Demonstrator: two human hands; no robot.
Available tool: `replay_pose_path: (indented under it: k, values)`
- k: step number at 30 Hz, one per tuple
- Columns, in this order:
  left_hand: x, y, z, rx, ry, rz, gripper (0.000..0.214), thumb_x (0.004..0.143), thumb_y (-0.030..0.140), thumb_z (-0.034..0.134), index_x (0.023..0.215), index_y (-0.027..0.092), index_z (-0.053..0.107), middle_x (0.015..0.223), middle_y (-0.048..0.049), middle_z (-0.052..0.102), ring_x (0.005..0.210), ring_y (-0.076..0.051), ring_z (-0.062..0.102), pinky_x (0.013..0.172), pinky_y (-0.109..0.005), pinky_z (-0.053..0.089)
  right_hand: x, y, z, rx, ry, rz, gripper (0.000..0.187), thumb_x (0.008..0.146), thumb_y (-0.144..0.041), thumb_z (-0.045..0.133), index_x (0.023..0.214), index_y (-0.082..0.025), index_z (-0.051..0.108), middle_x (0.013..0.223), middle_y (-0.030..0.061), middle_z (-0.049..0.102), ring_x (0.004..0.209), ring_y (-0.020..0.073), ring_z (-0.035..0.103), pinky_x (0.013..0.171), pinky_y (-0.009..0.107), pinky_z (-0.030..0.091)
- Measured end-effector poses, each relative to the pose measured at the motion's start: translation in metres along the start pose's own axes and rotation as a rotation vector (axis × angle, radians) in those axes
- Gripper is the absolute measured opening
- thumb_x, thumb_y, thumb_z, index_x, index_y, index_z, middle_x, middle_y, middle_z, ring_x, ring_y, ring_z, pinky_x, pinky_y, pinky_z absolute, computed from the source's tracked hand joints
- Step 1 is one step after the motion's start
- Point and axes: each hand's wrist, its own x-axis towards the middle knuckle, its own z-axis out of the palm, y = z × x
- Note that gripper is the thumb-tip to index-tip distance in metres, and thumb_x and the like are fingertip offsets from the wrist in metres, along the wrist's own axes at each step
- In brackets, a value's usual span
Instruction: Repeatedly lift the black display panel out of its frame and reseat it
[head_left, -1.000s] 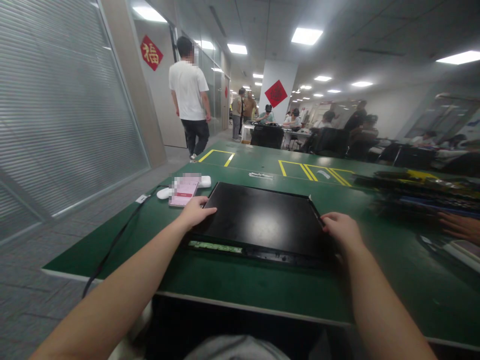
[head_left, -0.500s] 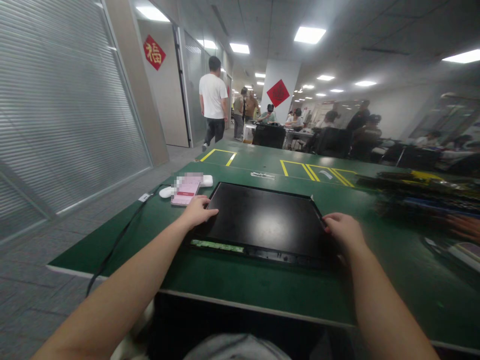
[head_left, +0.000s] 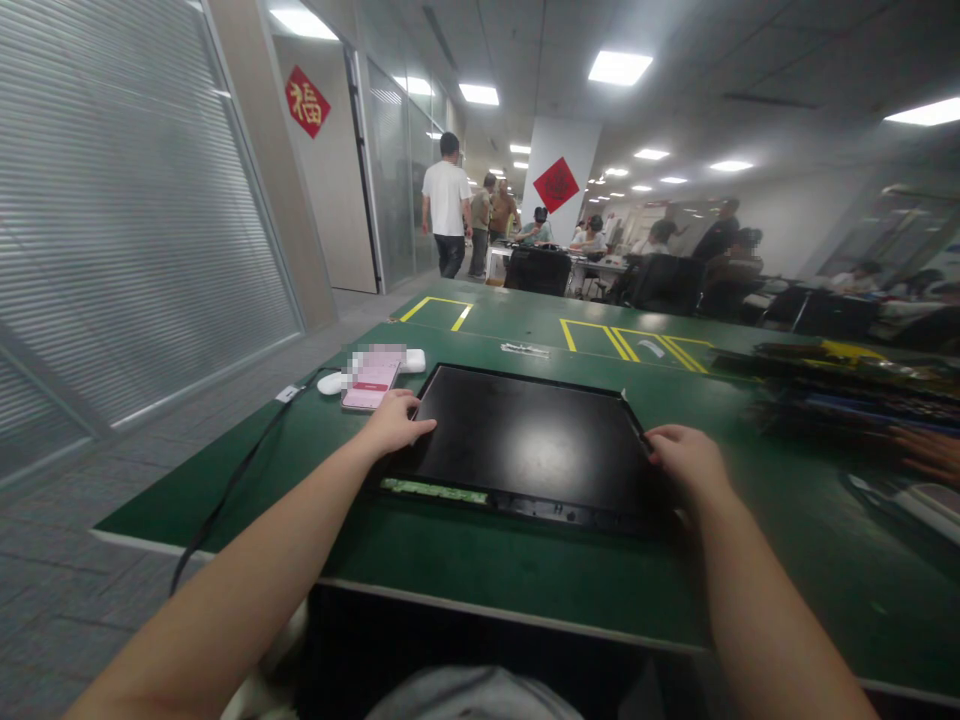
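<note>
Green table (head_left: 487, 570) bears one black panel (head_left: 517, 420), edges held by half-curled left hand (head_left: 394, 425) and pinching right hand (head_left: 686, 455); uncovered circuit strip (head_left: 435, 491) suggests unfinished work.

On the left, slatted blinds (head_left: 120, 200) are set along a framed wall, and a door (head_left: 322, 190) is marked with a red diamond (head_left: 307, 102). A second diamond is fixed to a white pillar (head_left: 555, 138). The floor (head_left: 45, 570) is surfaced in grey. The ceiling (head_left: 712, 50) is lit by bright panels (head_left: 620, 68). Beyond the green counter (head_left: 510, 575), dark chairs (head_left: 538, 272) are placed near desks (head_left: 604, 265).
</note>
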Motion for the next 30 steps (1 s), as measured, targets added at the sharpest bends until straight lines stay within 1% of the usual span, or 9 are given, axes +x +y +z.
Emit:
replay_pose_path:
  k: [7,11,15,19,22,24,26,28,30]
  values:
    - [-0.002,-0.002,0.0,0.035,-0.034,0.048,0.055,0.072,0.053,0.064,0.11,0.013,0.068,0.134,-0.0149,0.053,0.129,-0.033,0.048,0.112,-0.04,0.035,-0.002,-0.003,-0.002,-0.024,-0.012,0.019,0.033,0.074,-0.036,0.054,0.097,-0.025,0.074,0.074,0.0033,0.072,0.07,0.0204,0.065,0.057,0.028,0.04]
    - [-0.003,-0.002,0.0,0.051,-0.042,0.067,0.059,0.073,0.053,0.062,0.114,0.01,0.066,0.138,-0.0175,0.047,0.131,-0.034,0.046,0.114,-0.04,0.033,-0.001,-0.004,-0.001,-0.04,-0.01,0.02,0.034,0.074,-0.035,0.054,0.098,-0.025,0.075,0.075,0.0035,0.073,0.073,0.0208,0.065,0.058,0.029,0.04]
    - [-0.005,0.001,0.002,0.093,-0.051,0.101,0.053,0.076,0.049,0.061,0.108,0.008,0.068,0.139,-0.0203,0.045,0.134,-0.038,0.043,0.113,-0.042,0.034,-0.001,-0.004,0.0,-0.052,-0.003,-0.003,0.033,0.075,-0.035,0.053,0.097,-0.025,0.074,0.075,0.0034,0.072,0.074,0.0209,0.065,0.058,0.028,0.04]
    - [-0.009,0.006,0.007,0.087,0.048,0.163,0.051,0.076,0.039,0.064,0.12,0.013,0.063,0.14,-0.0176,0.045,0.134,-0.038,0.043,0.111,-0.047,0.036,-0.003,-0.005,-0.002,-0.066,-0.005,0.0,0.032,0.076,-0.035,0.052,0.097,-0.025,0.074,0.076,0.0034,0.073,0.076,0.0211,0.065,0.059,0.029,0.04]
    - [-0.016,0.014,0.005,0.039,0.123,0.307,0.053,0.075,0.038,0.068,0.123,0.018,0.062,0.143,-0.017,0.044,0.134,-0.039,0.041,0.11,-0.055,0.034,-0.004,-0.006,-0.003,-0.072,-0.015,0.007,0.032,0.076,-0.034,0.052,0.097,-0.025,0.074,0.077,0.0035,0.073,0.076,0.0213,0.065,0.06,0.029,0.04]
    - [-0.022,0.023,0.001,-0.036,0.056,0.475,0.049,0.078,0.043,0.068,0.122,0.021,0.064,0.142,-0.015,0.047,0.134,-0.036,0.041,0.111,-0.053,0.033,-0.004,-0.006,-0.003,-0.066,-0.014,0.009,0.032,0.076,-0.034,0.052,0.097,-0.025,0.074,0.077,0.0034,0.073,0.078,0.0213,0.065,0.06,0.029,0.04]
    - [-0.029,0.032,-0.003,-0.092,-0.086,0.61,0.046,0.079,0.043,0.07,0.12,0.023,0.066,0.141,-0.0131,0.05,0.132,-0.032,0.044,0.111,-0.049,0.034,-0.004,-0.006,-0.002,-0.059,-0.015,0.015,0.032,0.076,-0.034,0.052,0.098,-0.025,0.074,0.077,0.0034,0.073,0.078,0.0214,0.065,0.06,0.028,0.041]
    - [-0.033,0.039,-0.005,-0.143,-0.197,0.69,0.042,0.078,0.039,0.073,0.118,0.024,0.069,0.14,-0.0118,0.053,0.131,-0.029,0.047,0.11,-0.045,0.037,-0.003,-0.005,-0.001,-0.058,-0.012,0.018,0.033,0.076,-0.034,0.052,0.098,-0.025,0.074,0.077,0.0036,0.073,0.077,0.0213,0.065,0.059,0.028,0.041]
    - [-0.036,0.044,-0.006,-0.175,-0.26,0.736,0.043,0.075,0.038,0.077,0.116,0.026,0.07,0.138,-0.0111,0.056,0.128,-0.028,0.05,0.108,-0.044,0.039,-0.002,-0.004,-0.001,-0.06,-0.006,0.006,0.033,0.075,-0.034,0.053,0.098,-0.024,0.075,0.077,0.004,0.073,0.076,0.0211,0.065,0.059,0.028,0.041]
